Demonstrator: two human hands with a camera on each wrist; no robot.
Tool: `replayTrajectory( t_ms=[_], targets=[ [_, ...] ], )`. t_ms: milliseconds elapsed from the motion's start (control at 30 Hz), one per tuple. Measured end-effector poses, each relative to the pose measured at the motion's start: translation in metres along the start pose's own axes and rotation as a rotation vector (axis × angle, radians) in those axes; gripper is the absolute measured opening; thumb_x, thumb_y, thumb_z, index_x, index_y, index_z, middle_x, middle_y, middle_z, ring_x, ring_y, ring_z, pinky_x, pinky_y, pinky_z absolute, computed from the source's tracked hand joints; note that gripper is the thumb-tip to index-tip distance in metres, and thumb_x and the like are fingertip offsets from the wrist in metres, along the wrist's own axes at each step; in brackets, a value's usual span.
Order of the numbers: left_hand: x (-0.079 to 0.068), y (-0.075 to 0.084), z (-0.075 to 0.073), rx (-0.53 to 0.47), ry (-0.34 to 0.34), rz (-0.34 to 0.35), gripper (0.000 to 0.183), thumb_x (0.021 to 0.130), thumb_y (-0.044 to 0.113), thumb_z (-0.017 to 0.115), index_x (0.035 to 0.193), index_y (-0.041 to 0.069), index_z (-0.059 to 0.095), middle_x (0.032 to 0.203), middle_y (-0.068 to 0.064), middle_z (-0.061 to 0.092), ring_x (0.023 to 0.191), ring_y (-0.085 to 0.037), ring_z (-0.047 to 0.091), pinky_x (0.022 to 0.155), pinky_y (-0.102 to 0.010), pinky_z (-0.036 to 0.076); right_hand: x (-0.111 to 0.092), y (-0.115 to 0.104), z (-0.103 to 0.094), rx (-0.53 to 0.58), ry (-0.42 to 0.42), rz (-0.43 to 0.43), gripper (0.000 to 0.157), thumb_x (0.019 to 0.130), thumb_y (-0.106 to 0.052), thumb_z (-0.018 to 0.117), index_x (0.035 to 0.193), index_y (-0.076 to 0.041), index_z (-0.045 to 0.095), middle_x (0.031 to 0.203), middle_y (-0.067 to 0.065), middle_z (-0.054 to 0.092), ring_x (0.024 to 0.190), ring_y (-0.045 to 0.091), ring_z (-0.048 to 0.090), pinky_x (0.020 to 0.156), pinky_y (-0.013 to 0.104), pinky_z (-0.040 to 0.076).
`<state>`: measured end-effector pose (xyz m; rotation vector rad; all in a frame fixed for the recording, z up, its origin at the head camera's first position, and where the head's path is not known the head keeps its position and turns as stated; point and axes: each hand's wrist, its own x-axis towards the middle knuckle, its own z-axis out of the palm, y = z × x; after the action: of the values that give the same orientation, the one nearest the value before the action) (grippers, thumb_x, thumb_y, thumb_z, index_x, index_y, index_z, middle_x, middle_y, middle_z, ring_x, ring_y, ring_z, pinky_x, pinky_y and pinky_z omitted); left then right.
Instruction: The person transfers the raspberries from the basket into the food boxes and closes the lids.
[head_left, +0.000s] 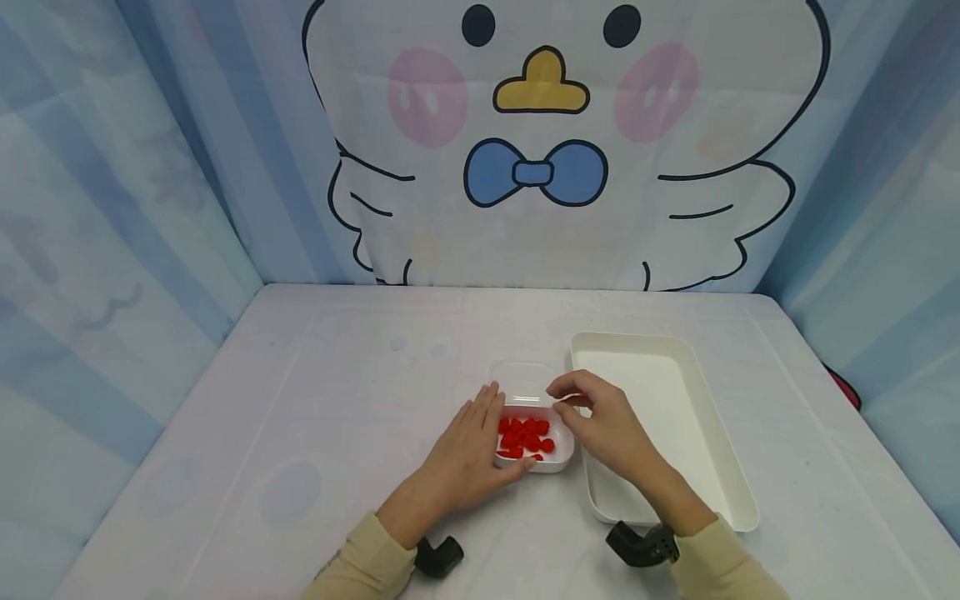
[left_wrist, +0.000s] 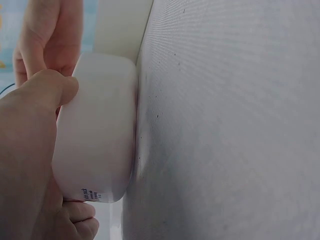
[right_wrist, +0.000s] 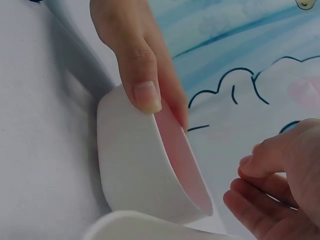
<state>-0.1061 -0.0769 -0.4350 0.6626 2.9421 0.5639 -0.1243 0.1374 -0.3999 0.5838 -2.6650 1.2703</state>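
A small white plastic box (head_left: 553, 467) with rounded corners stands on the table, small red pieces (head_left: 525, 435) lying inside. Its clear lid (head_left: 525, 377) is swung open at the back. My left hand (head_left: 468, 454) holds the box, fingers along the left side and thumb at the front rim. In the left wrist view, small dark print shows on the white wall (left_wrist: 100, 125). My right hand (head_left: 603, 417) hovers over the box's back right corner, beside the lid. Its fingers (right_wrist: 250, 200) are loosely bent, with a gap between thumb and index fingertip and no object visible there.
A shallow cream tray (head_left: 675, 392) stands just right of the box, partly under my right forearm. A pale cloth covers the table (head_left: 300, 375). Blue patterned curtains (head_left: 97, 208) enclose the left, back and right sides.
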Motion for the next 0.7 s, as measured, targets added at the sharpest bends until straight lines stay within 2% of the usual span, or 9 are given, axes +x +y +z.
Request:
replayTrajectory(
  t_ms=[400,700],
  targets=[
    [-0.001,0.001,-0.001,-0.011,-0.020,-0.018,0.095,0.089,0.060,0.058,0.156,0.004,0.021,0.166,-0.011,0.020,0.154,-0.027,0.018,0.124,-0.045,0.023,0.003,0.009,-0.012,-0.073,0.056,0.042,0.023,0.089,0.000,0.068,0.111,-0.007,0.066,0.108,0.009,0.070,0.100,0.025,0.068,0.088,0.042,0.059],
    [0.000,0.001,-0.001,-0.006,-0.022,-0.017,0.094,0.090,0.061,0.055,0.157,0.005,0.021,0.166,-0.011,0.020,0.155,-0.026,0.017,0.125,-0.045,0.022,0.005,0.020,-0.020,-0.056,0.094,0.101,0.019,0.091,0.002,0.063,0.109,-0.004,0.066,0.108,0.012,0.070,0.102,0.027,0.067,0.089,0.041,0.058]
  ],
)
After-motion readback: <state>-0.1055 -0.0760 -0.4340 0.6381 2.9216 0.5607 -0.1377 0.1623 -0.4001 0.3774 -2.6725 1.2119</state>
